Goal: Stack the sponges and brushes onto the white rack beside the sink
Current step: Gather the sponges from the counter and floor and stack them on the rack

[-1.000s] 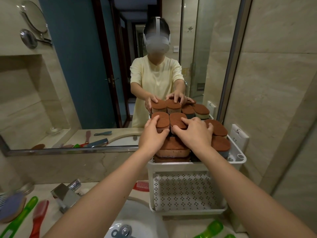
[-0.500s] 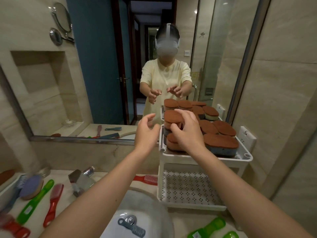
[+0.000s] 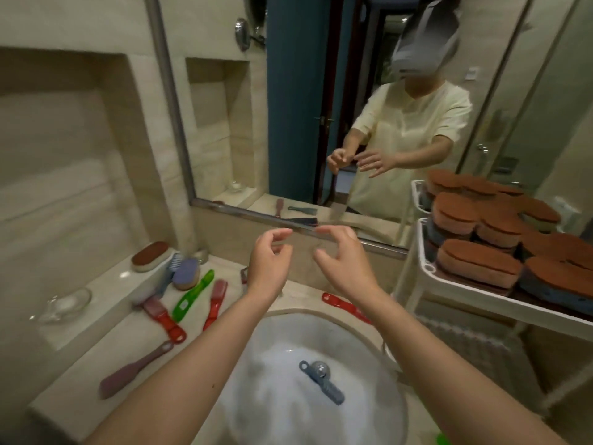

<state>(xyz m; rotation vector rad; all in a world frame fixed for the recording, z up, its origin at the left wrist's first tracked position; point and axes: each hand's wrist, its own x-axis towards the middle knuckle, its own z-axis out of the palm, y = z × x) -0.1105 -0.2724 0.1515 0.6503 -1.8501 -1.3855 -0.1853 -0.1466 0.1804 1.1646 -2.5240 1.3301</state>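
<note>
A wide mirror (image 3: 321, 91) in a metal frame fills the wall ahead of me; in it I see a blue door (image 3: 295, 107), a small round chrome mirror (image 3: 242, 33) on an arm, and my own reflection in a pale yellow shirt (image 3: 414, 130); to my left a deep niche (image 3: 64, 155) is sunk into the beige tiled wall; a clear glass dish (image 3: 64, 305) sits on its ledge, just above the stone bench (image 3: 80, 364); a chrome drain plug (image 3: 321, 369) shines below me.
</note>
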